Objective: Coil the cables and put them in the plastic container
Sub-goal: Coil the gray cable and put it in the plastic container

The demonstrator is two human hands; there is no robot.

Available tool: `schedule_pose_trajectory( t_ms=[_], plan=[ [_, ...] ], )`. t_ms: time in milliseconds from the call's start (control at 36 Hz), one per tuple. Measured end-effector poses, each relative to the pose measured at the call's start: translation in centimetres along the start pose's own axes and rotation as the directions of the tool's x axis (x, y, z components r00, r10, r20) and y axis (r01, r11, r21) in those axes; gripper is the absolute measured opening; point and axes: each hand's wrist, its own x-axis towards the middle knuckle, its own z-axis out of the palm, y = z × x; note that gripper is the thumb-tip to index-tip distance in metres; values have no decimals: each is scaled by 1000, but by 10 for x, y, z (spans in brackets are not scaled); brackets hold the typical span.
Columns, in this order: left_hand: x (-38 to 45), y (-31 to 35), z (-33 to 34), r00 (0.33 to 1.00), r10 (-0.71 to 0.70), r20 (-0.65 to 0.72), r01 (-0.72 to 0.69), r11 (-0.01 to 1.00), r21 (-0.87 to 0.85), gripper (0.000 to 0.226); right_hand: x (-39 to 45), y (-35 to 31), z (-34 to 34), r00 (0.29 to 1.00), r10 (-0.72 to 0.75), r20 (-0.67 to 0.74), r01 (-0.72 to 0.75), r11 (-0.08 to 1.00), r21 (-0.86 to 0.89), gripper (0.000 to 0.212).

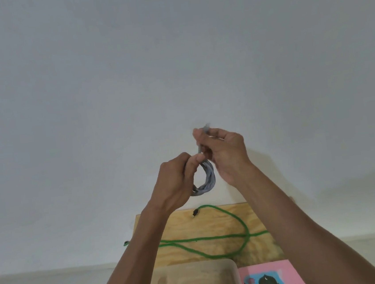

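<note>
A grey cable (205, 181) is wound into a small coil and held up in front of the wall. My left hand (175, 184) grips the coil's left side. My right hand (224, 151) pinches the cable's free end, whose tip sticks up above the fingers. Below them a green cable (234, 222) lies uncoiled in a loose loop on the wooden table (214, 227), one black plug near the back edge, the other hanging off the left side. The beige plastic container (193, 268) stands at the near edge, and nothing is seen in it.
A pink book (269, 272) with a picture on its cover lies to the right of the container. A plain white wall fills the view behind the table.
</note>
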Motion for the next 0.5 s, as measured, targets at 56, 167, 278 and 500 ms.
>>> schedule_pose_trajectory(
  t_ms=[56,167,278,500],
  plan=[
    [-1,-4,1,1000,-6,25,7,1000,-15,55,1,7,-2,993,105,-47,-102,993,59,60],
    [-5,-9,0,1000,12,17,-12,999,30,58,-4,17,-8,999,24,-43,-32,980,-196,31],
    [-2,-3,-2,998,-6,-58,7,1000,30,63,-11,20,-9,996,31,80,3,921,-390,32],
    [5,-5,-3,990,-9,-142,20,997,75,53,-24,25,-13,940,105,325,72,870,-488,20]
  ],
)
